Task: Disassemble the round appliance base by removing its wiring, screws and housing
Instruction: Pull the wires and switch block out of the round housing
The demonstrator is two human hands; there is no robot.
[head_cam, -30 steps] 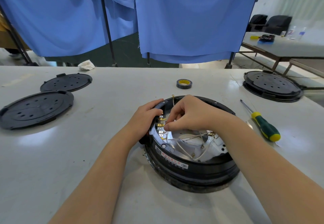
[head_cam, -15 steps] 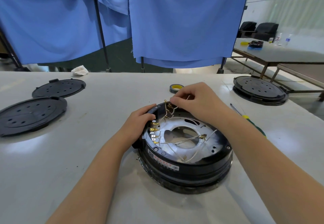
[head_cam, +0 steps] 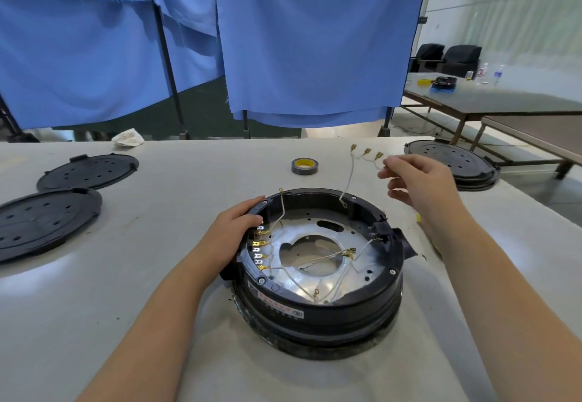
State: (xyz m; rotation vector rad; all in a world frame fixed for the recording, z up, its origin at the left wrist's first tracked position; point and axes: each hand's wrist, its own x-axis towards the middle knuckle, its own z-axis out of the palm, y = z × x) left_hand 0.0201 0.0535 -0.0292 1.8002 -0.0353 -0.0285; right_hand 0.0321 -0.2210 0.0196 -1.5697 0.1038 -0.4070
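Nearest to us sits the round appliance base, open side up on the white table, close to the front edge and a little right of centre. Inside its black housing we see a silvery metal plate with a large central opening, white wires crossing it, and a row of brass terminals along the left inner wall. Our left hand rests on the left rim of the base, fingers curled over the edge and gripping it just beside those terminals. Our right hand is raised beyond and to the right of the base, its thumb and forefinger pinching a loose bundle of wires; three brass connectors stand up at the top of the bundle and one long strand hangs down to the far rim of the base, while the other fingers are loosely spread. A bit of yellow shows behind our right forearm, too hidden to identify. Farther off, a roll of dark tape with a yellow core lies behind the base. To the left lie two black perforated covers, and at the far right stands another black round unit. Blue curtains hang behind the table
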